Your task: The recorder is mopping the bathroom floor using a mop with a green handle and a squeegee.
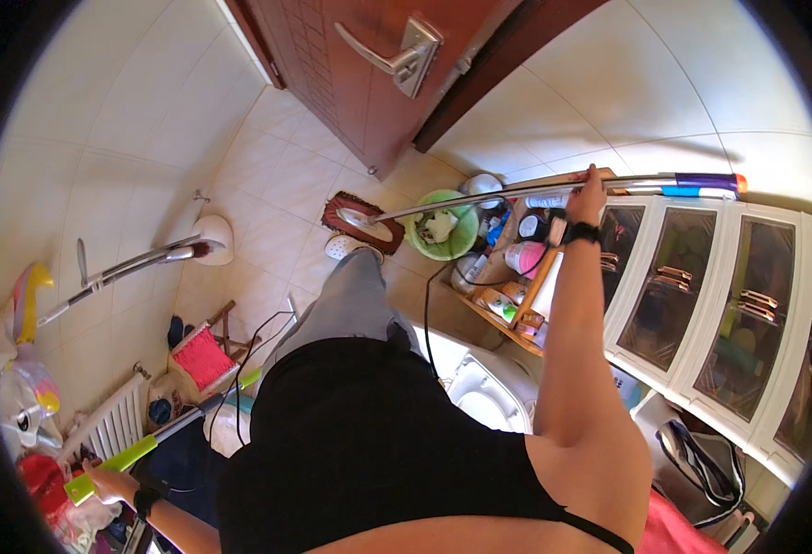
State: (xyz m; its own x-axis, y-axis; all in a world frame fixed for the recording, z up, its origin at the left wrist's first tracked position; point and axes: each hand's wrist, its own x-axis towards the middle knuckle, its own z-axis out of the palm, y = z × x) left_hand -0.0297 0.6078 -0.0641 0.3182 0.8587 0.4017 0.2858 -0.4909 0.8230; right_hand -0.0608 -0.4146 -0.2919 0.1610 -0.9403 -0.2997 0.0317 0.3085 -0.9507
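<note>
My right hand point(588, 196) is closed around a long metal mop pole point(483, 197) at the upper right. That pole runs left to a flat mop head with reddish-brown fringe point(386, 235) on the floor, beside a white perforated clog point(350, 247). A second pole with a purple and blue end lies close along it near my hand. At the lower left, my left hand point(106, 483) is at the green plastic handle point(118, 464) of another pole, with its fingers around it; its far end is hidden behind my body.
A green basin point(458, 239) and a wooden shelf of bottles point(492, 305) stand right of the mop head. White drawers point(707, 305) line the right. A brown door point(350, 76) stands ahead. A pink-seated folding stool point(205, 358) and white radiator point(111, 426) are at left.
</note>
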